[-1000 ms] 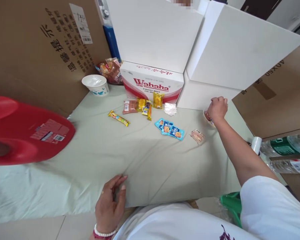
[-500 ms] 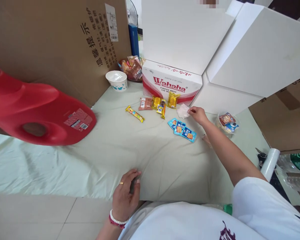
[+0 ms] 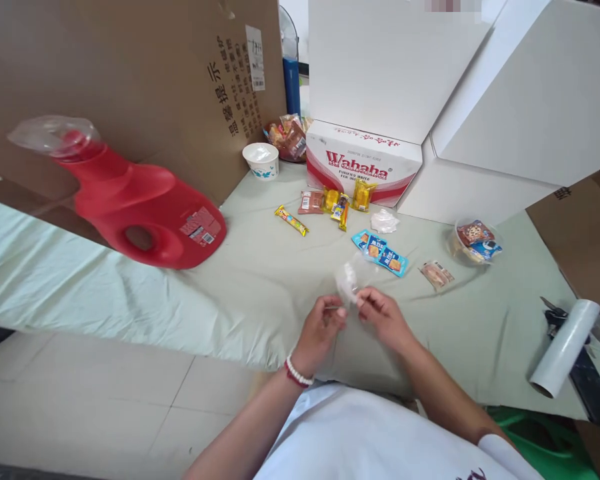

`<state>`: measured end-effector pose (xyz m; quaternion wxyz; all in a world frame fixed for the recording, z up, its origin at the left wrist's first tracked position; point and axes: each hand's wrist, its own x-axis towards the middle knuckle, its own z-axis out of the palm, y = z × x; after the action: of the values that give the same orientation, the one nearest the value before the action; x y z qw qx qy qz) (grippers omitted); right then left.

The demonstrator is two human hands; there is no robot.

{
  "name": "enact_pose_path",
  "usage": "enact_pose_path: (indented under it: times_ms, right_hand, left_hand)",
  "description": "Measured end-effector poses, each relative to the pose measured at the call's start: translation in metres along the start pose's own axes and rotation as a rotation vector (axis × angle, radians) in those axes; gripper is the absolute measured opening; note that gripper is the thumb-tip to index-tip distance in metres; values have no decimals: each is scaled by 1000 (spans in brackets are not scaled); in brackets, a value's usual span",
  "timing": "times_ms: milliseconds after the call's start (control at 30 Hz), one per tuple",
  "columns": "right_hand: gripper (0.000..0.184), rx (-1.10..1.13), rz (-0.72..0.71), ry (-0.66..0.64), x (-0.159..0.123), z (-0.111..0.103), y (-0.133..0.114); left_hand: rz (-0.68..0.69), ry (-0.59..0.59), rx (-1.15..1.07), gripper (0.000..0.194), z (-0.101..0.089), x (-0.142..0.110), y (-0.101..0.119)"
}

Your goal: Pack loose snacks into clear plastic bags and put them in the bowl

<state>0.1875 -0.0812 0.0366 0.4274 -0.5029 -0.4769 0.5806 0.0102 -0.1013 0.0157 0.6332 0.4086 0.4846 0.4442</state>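
In front of me, above the table's near part, a thin see-through plastic cover [image 3: 347, 281] spreads up from my fingertips, blurred a little. My right hand [image 3: 383, 319] pinches its lower edge. Close beside it, my left hand [image 3: 323, 330] has thumb and fingers drawn together at the same edge. Beyond the film lie several blue snack packets [image 3: 380, 252], overlapping in a row. Behind them is a small crumpled pile of the same thin plastic [image 3: 384, 221]. A pinkish snack packet [image 3: 436, 275] lies to the right of my right hand.
A red jug [image 3: 165, 213] with film over its top stands left. Further back are a film-topped paper bowl [image 3: 261, 161], yellow-wrapped snacks [image 3: 363, 195], a yellow stick packet [image 3: 291, 221] and a Wahaha carton [image 3: 363, 163]. A clear tub [image 3: 475, 243] and plastic roll [image 3: 565, 348] are right.
My right hand has come back from the plastic pile toward me, bringing one cover. My left hand has risen from the table edge to meet it. The view has shifted, showing the jug's top.
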Motion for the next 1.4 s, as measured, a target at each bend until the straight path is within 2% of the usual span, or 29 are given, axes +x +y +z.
enact_pose_path:
  times_ms: [33, 100, 200, 267, 367, 467, 533, 633, 767, 867, 1000, 1100, 1167, 1200, 1333, 1400]
  right_hand:
    - [30, -10, 2, -23, -8, 10, 6]
    - [30, 85, 30, 17, -17, 20, 14]
    - [33, 340, 136, 149, -21, 13, 18]
    - [35, 419, 188, 184, -22, 5, 18]
    - [34, 321, 157, 162, -25, 2, 16]
    - [31, 146, 82, 49, -26, 11, 15]
    - [28, 98, 54, 18, -23, 16, 15]
    - [30, 190, 95, 111, -18, 15, 15]
    - [37, 409, 262, 217, -22, 2, 19]
    - [39, 427, 331, 239, -32, -8, 23]
    - [38, 323, 261, 270, -44, -22, 25]
    - [37, 126, 100, 480, -49, -29, 18]
    - [37, 28, 33, 542, -52, -26, 10]
    - [37, 10, 35, 494, -52, -22, 6]
    - [44, 45, 133, 141, -42, 8, -3]
    - [47, 85, 135, 117, -31, 20, 0]
  left_hand:
    - [-22, -12, -52, 44, 7, 4, 0]
    - [-47, 10, -128, 44, 14, 8, -3]
    - [-89, 50, -212, 46, 12, 8, -9]
    - [-72, 71, -166, 43, 8, 4, -11]
    - [19, 100, 24, 39, 4, -2, -10]
    - [84, 29, 118, 31, 4, -6, -7]
    - [96, -27, 127, 28, 3, -8, -5]
    - [27, -31, 48, 32, -1, -9, -6]
    - [-35, 100, -159, 37, -8, -7, -8]
    - [-80, 169, -351, 35, -10, -5, -4]
    - [-115, 181, -495, 32, -13, -2, 3]
    - [2, 184, -375, 28, -12, -6, 7]
    - [114, 166, -250, 25, -7, -12, 10]
    - [171, 151, -193, 22, -4, -16, 11]
    - [338, 59, -66, 11, 7, -27, 10]
    - [350, 95, -58, 9, 6, -26, 5]
